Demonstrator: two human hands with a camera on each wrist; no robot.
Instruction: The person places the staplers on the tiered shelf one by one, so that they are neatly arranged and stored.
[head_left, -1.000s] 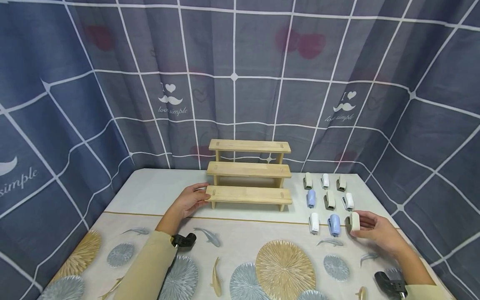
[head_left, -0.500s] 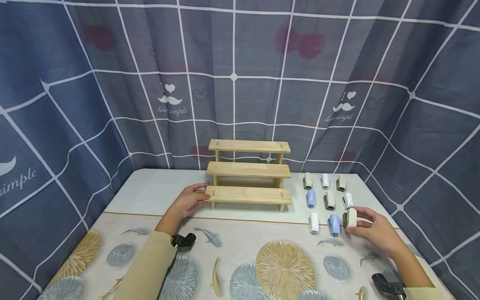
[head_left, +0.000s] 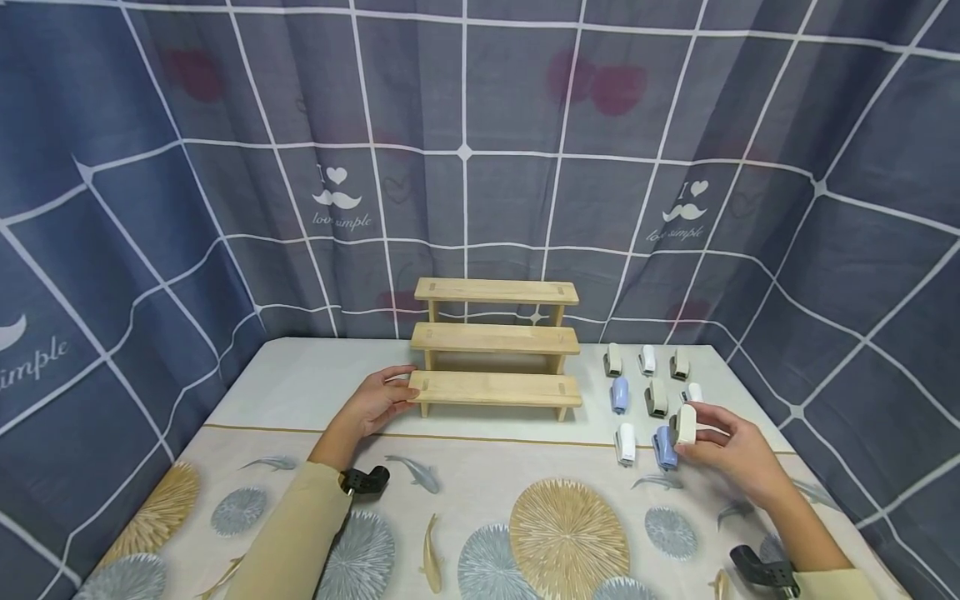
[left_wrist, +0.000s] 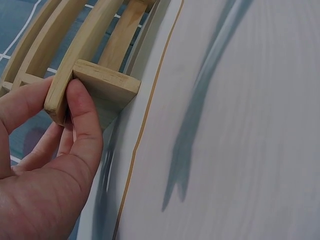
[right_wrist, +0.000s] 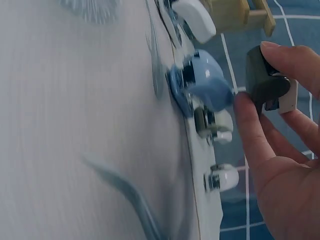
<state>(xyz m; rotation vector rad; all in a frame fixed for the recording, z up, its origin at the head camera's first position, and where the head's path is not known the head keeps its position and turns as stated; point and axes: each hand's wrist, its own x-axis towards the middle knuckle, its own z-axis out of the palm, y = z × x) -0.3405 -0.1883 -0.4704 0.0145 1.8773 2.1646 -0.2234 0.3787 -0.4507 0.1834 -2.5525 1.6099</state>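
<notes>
My right hand [head_left: 735,450] holds a cream-and-grey mini stapler [head_left: 684,426] between thumb and fingertips, raised over the table. In the right wrist view its dark grey base [right_wrist: 262,77] faces the camera. Just beneath and left of it stands a blue mini stapler [head_left: 663,448], partly covered in the head view. My left hand [head_left: 375,402] pinches the left end of the lowest step of a wooden three-tier stand [head_left: 495,385]. In the left wrist view, thumb and fingers grip the board's end [left_wrist: 59,100], above the stand's foot.
More staplers stand in rows at the table's right: a white one [head_left: 626,444], a blue one [head_left: 619,395], a cream one [head_left: 656,398], and others behind. A patterned cloth [head_left: 420,542] covers the table's near part. A grid-printed curtain [head_left: 510,200] encloses the back and sides.
My right hand has lifted the cream-and-grey stapler from the front row's right end and carried it left and upward, towards the blue one. The left hand stays on the stand.
</notes>
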